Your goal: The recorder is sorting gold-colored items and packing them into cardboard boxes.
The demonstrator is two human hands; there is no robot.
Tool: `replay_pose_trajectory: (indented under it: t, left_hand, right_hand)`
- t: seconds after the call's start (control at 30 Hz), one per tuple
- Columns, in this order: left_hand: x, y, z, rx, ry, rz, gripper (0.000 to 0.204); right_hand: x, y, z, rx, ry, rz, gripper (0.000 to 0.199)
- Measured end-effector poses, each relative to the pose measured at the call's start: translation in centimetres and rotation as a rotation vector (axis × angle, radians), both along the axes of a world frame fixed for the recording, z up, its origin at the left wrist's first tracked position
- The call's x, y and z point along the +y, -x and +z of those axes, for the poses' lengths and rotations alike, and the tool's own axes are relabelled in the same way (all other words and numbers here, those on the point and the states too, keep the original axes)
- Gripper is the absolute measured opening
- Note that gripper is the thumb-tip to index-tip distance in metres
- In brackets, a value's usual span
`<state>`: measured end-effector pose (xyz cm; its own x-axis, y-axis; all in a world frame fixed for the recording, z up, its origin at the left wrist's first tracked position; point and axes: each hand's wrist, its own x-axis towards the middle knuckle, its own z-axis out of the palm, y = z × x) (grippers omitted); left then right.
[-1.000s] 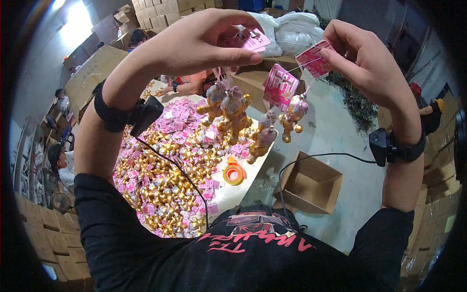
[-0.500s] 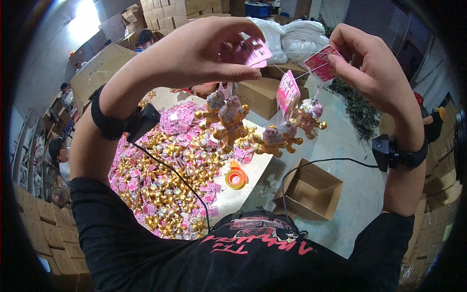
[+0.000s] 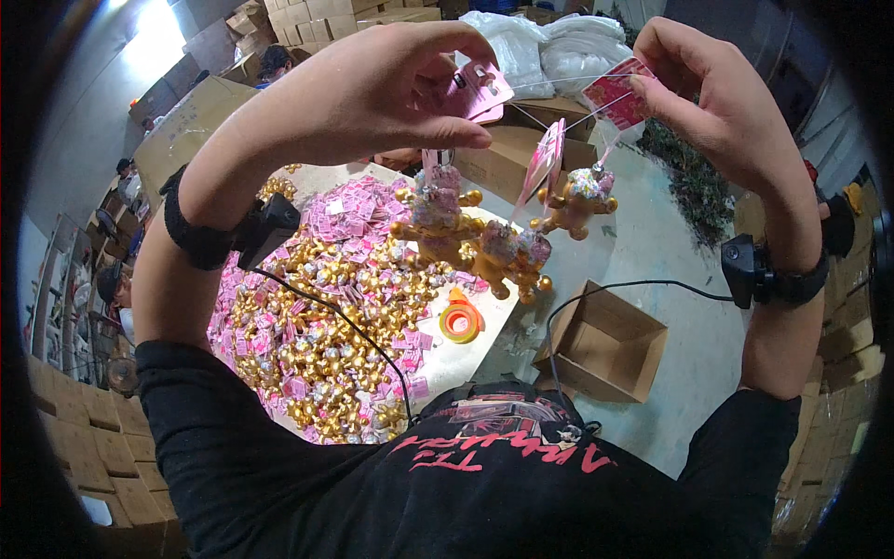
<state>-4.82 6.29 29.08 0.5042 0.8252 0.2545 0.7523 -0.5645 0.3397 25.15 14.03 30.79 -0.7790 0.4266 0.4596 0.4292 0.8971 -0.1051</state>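
Up in front of me, my left hand (image 3: pixel 400 93) is closed on a small stack of pink hang tags (image 3: pixel 484 91). Gold bear-shaped ornaments (image 3: pixel 438 219) with glittery tops dangle below it. On the other side my right hand (image 3: pixel 703 102) pinches one pink tag (image 3: pixel 618 93) between thumb and fingers. A gold ornament (image 3: pixel 579 200) hangs under that tag. Thin pale string stretches between both hands, and another pink tag (image 3: pixel 543 163) hangs along it, with more gold ornaments (image 3: pixel 510 256) beneath. The fingertips of my left hand are partly hidden behind the tags.
A big heap of tagged gold ornaments (image 3: pixel 326 317) covers much of the pale table (image 3: pixel 466 363). Orange-yellow tape rolls (image 3: pixel 459 322) lie beside it. An open cardboard box (image 3: pixel 605 345) stands right of the table. Beyond are another carton (image 3: pixel 503 163), white plastic bags (image 3: pixel 582 65) and several people.
Both hands have risen slightly, still holding the tags and string. The hanging ornaments have swung and turned, the right ones shifting a little left and up.
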Motion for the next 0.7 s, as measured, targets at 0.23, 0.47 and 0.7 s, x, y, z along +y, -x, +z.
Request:
replay_pose_trajectory:
  t: [0.23,0.47,0.7]
  left_hand:
    - [0.0,0.2,-0.2,-0.010,-0.046,-0.019,0.055]
    - [-0.1,0.3,-0.8,-0.130,-0.013,-0.024,0.053]
    - [0.5,0.7,-1.7,-0.123,-0.039,-0.055,0.054]
  right_hand:
    - [0.3,-0.2,-0.3,-0.049,-0.026,0.003,0.020]
    - [-1.7,1.2,-2.7,0.213,-0.104,0.153,0.021]
    - [-0.7,0.5,0.0,-0.072,0.115,-0.007,0.019]
